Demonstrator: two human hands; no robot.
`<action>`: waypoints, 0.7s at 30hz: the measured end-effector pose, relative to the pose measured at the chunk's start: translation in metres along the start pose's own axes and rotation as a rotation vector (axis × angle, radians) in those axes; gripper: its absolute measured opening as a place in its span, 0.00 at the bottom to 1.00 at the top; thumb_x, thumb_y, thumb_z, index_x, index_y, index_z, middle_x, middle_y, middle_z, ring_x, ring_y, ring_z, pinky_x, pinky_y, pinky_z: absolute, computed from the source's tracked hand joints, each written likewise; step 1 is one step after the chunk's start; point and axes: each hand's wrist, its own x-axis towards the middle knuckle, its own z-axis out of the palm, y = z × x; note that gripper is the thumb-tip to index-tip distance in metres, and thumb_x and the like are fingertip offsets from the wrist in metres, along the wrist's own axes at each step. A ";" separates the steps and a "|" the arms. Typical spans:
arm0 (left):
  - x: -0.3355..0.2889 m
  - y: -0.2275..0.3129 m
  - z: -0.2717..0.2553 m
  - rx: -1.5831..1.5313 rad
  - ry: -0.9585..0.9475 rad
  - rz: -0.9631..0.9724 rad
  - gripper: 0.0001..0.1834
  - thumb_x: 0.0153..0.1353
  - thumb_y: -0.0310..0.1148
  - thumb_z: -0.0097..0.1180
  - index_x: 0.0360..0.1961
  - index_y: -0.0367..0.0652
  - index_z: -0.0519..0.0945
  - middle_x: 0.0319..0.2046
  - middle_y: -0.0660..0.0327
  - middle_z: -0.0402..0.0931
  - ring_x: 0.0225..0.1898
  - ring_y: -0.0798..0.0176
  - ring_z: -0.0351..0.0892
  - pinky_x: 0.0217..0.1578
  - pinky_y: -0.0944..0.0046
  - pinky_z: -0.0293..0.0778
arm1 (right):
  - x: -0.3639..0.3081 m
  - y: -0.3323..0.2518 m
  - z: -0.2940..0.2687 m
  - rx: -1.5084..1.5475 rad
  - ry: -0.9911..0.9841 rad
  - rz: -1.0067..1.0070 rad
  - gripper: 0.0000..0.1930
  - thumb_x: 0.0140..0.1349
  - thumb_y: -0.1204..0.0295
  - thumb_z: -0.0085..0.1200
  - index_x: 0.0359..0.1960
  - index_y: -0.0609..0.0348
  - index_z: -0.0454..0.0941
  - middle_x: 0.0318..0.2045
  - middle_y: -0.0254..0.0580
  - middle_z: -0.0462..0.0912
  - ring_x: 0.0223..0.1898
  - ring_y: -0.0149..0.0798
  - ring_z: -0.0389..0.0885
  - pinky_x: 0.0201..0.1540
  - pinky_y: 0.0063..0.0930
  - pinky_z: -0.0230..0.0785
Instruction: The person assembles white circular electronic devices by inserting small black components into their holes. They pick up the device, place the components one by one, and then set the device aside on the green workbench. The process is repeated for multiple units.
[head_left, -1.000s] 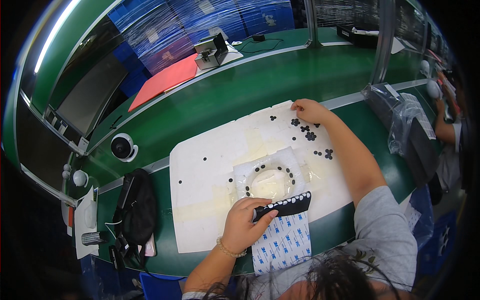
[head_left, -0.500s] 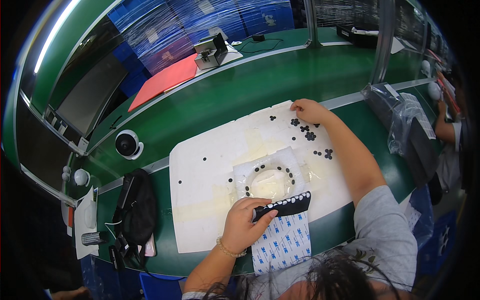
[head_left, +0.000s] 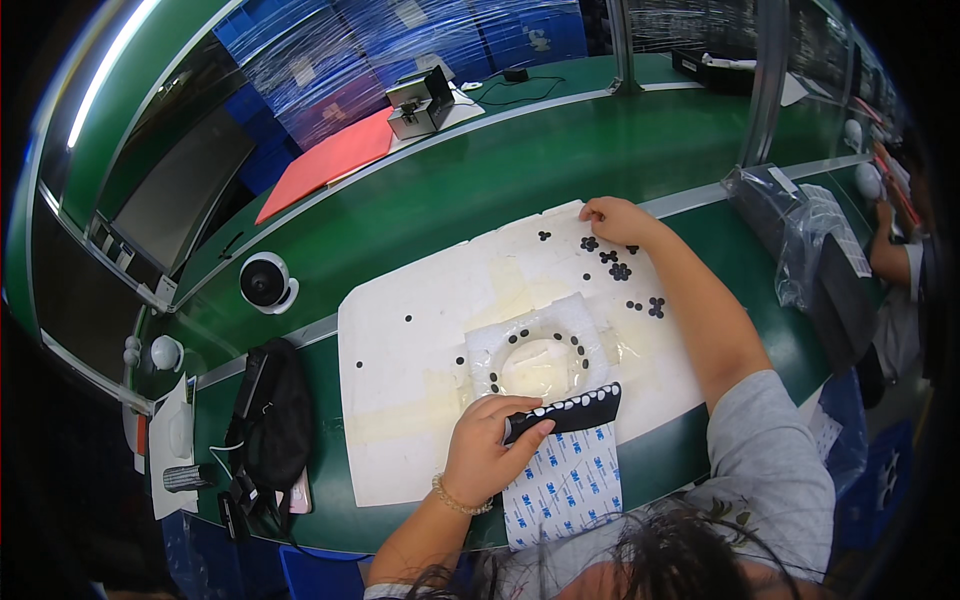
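My left hand grips a folded black sheet of foam pads between thumb and fingers. A row of white ovals runs along the sheet's top edge, and its white backing with blue print hangs toward me. Behind the sheet lies a white foam square with a round opening; black oval pads ring the opening. Everything rests on a large white board. At the board's far right edge, my right hand has its fingers curled; what they pinch, if anything, is hidden. Near it lie clusters of small black dots.
A black bag lies left of the board. Behind it stands a white round device with a black front. Clear plastic bags and dark sheets are at the right. A grey metal box sits on the far shelf.
The round white device at the left has turned and shifted slightly rightward. Both of my hands and the black sheet stay where they were.
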 end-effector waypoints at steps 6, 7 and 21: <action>0.000 0.001 0.000 -0.002 -0.009 -0.010 0.12 0.49 0.33 0.61 0.30 0.36 0.79 0.32 0.56 0.79 0.35 0.56 0.76 0.39 0.63 0.70 | 0.004 0.000 0.002 0.028 0.000 0.050 0.14 0.48 0.74 0.48 0.39 0.54 0.78 0.37 0.42 0.80 0.39 0.41 0.77 0.41 0.29 0.69; 0.000 0.001 0.000 -0.003 -0.008 -0.012 0.11 0.49 0.33 0.61 0.31 0.36 0.79 0.32 0.56 0.79 0.35 0.56 0.76 0.39 0.63 0.70 | 0.005 0.000 0.002 0.040 -0.001 0.066 0.14 0.47 0.74 0.49 0.39 0.54 0.78 0.38 0.42 0.80 0.39 0.41 0.77 0.42 0.29 0.69; 0.000 0.000 0.001 0.011 -0.004 -0.003 0.12 0.49 0.33 0.61 0.32 0.37 0.79 0.32 0.55 0.78 0.35 0.55 0.76 0.39 0.63 0.69 | 0.008 0.005 0.007 0.036 0.024 0.079 0.15 0.47 0.73 0.50 0.40 0.55 0.77 0.39 0.44 0.79 0.41 0.43 0.77 0.43 0.30 0.69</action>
